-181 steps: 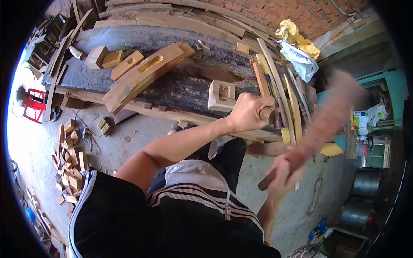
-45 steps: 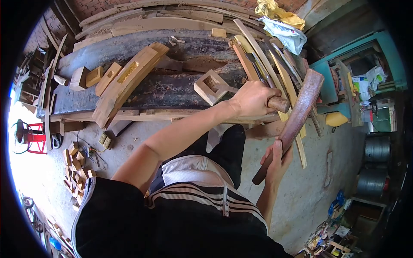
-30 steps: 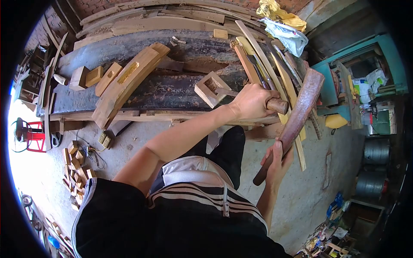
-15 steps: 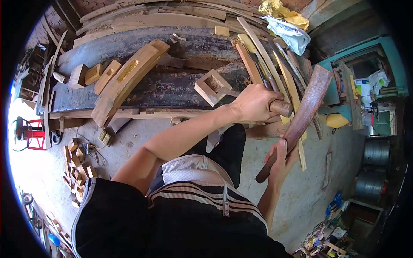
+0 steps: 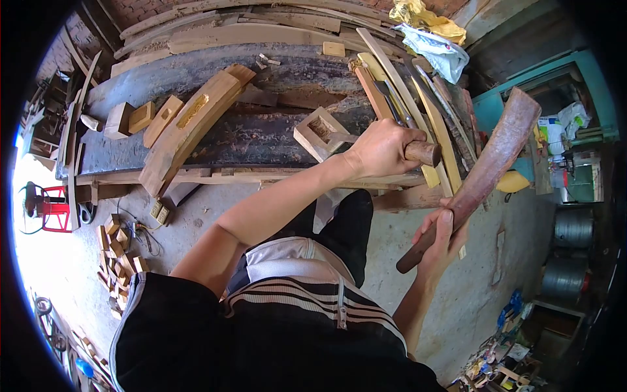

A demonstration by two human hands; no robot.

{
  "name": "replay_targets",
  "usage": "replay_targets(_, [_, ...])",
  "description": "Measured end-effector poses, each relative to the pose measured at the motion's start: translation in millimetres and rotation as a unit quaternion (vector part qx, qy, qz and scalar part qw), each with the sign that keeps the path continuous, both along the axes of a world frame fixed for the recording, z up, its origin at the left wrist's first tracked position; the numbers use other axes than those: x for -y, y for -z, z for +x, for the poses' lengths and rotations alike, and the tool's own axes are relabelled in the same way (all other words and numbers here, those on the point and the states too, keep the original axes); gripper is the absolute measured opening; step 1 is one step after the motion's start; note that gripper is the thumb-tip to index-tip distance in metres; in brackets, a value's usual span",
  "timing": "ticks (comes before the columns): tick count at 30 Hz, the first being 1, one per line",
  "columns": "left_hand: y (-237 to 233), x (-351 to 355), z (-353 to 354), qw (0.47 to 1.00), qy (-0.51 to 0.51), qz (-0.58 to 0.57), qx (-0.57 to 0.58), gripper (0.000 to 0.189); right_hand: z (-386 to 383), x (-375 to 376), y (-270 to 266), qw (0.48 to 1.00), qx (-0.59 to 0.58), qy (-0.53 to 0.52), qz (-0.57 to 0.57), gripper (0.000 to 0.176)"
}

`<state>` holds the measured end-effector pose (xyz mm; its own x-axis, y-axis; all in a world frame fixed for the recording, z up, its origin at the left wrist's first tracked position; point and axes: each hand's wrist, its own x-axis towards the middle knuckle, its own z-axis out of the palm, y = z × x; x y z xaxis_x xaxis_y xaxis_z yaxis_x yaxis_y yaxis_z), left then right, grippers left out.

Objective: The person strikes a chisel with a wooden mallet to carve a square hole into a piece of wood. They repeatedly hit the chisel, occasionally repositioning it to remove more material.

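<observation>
My left hand [image 5: 386,149] is wrapped round the wooden handle of a chisel [image 5: 424,154], whose butt end points right. The metal blade reaches left to a small wood block [image 5: 316,132] with a squarish recess. The blade tip is at that recess; its exact contact is hard to see. Lower right, my right hand [image 5: 442,236] grips the narrow end of a reddish-brown wooden mallet [image 5: 493,153], a club-like piece whose wide head rises up and right, apart from the chisel handle. Left of the block lies a long beam [image 5: 196,124] with a chiselled slot.
The dark slab bench [image 5: 261,140] bears smaller blocks [image 5: 117,121] at left. Long wood strips [image 5: 392,72] and tools lie at its right end, near plastic bags [image 5: 436,53]. Wood offcuts [image 5: 117,251] are heaped on the floor at left, beside a power strip [image 5: 159,210].
The mallet has swung right, away from the chisel handle, with my right hand shifting right too. My left hand and the chisel stay almost in place.
</observation>
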<state>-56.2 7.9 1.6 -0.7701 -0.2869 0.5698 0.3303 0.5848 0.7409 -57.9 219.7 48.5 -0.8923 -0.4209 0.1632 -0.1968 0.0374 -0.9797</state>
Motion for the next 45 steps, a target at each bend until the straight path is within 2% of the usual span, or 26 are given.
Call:
replay_targets(5, [6, 1, -1, 1.0, -0.001, -0.006, -0.016, 0.03, 4, 3, 6, 1.0, 0.0, -0.013, 0.004, 0.048])
replay_targets(7, [5, 0, 0, 1.0, 0.006, 0.006, 0.008, 0.031, 7, 4, 10, 0.998, -0.027, -0.026, 0.042, 0.041])
replay_targets(11, [1, 2, 1, 1.0, 0.006, 0.01, 0.012, 0.031, 8, 5, 11, 0.998, -0.029, -0.041, 0.046, 0.04])
replay_targets(20, [3, 7, 1, 1.0, 0.01, 0.015, 0.001, 0.035, 8, 7, 9, 0.999, 0.013, -0.031, 0.031, 0.044])
replay_targets(23, [4, 8, -1, 0.999, 0.012, 0.018, 0.025, 0.034, 6, 7, 5, 0.998, -0.038, -0.036, 0.046, 0.042])
replay_targets(26, [3, 10, -1, 0.999, 0.026, 0.032, 0.024, 0.031, 3, 8, -11, 0.996, -0.036, -0.019, -0.075, 0.045])
replay_targets(27, [0, 11, 0, 0.998, 0.029, 0.05, 0.015, 0.029, 4, 10, -13, 0.996, -0.035, -0.019, -0.075, 0.045])
replay_targets(29, [-3, 13, 3, 0.997, 0.032, 0.067, 0.005, 0.027, 6, 16, -16, 0.983, -0.038, 0.007, -0.181, 0.043])
replay_targets(30, [-4, 16, 4, 0.997, 0.02, 0.072, -0.002, 0.023, 7, 17, -12, 0.982, -0.038, 0.007, -0.182, 0.043])
replay_targets(31, [-7, 17, 3, 0.997, 0.008, 0.074, -0.012, 0.02, 6, 17, -6, 0.998, -0.017, -0.044, -0.035, 0.044])
replay_targets(32, [-7, 16, 3, 0.997, 0.012, 0.072, -0.013, 0.02, 6, 16, -2, 0.989, 0.008, -0.09, 0.115, 0.044])
replay_targets(33, [-8, 17, 1, 0.996, 0.009, 0.089, -0.015, 0.019, 4, 15, -4, 0.99, 0.005, -0.09, 0.112, 0.044])
replay_targets(35, [-4, 20, 4, 0.994, -0.002, 0.11, -0.011, 0.018, 2, 7, -7, 0.992, -0.041, -0.068, 0.099, 0.045])
replay_targets(36, [-3, 20, 3, 0.995, 0.004, 0.099, 0.008, 0.018, 2, 6, -9, 0.997, -0.03, -0.055, 0.041, 0.042])
replay_targets(37, [-3, 20, 2, 0.996, 0.011, 0.087, 0.025, 0.019, 3, 8, -12, 0.997, -0.029, -0.056, 0.043, 0.042])
replay_targets(39, [1, 13, 2, 0.997, 0.002, 0.069, 0.02, 0.022, 8, 15, -19, 0.98, -0.053, -0.026, -0.19, 0.04])
replay_targets(41, [4, 8, 0, 0.997, 0.011, 0.075, 0.015, 0.026, -2, 12, 3, 0.978, -0.088, -0.053, -0.184, 0.041])
replay_targets(42, [6, 9, 2, 0.998, 0.015, 0.063, 0.028, 0.028, -1, 16, 4, 0.991, -0.113, -0.067, 0.0, 0.039])
replay_targets(43, [8, 7, 3, 0.998, 0.016, 0.063, 0.028, 0.028, 3, 18, 3, 0.971, -0.132, -0.076, 0.184, 0.038])
replay_targets(44, [9, 6, 3, 0.999, 0.004, 0.031, 0.017, 0.028, 9, 12, -10, 0.982, -0.01, -0.085, 0.169, 0.03])
replay_targets(45, [13, 9, 1, 1.0, -0.012, -0.002, 0.005, 0.028, 7, 12, -12, 0.982, -0.014, -0.09, 0.167, 0.03])
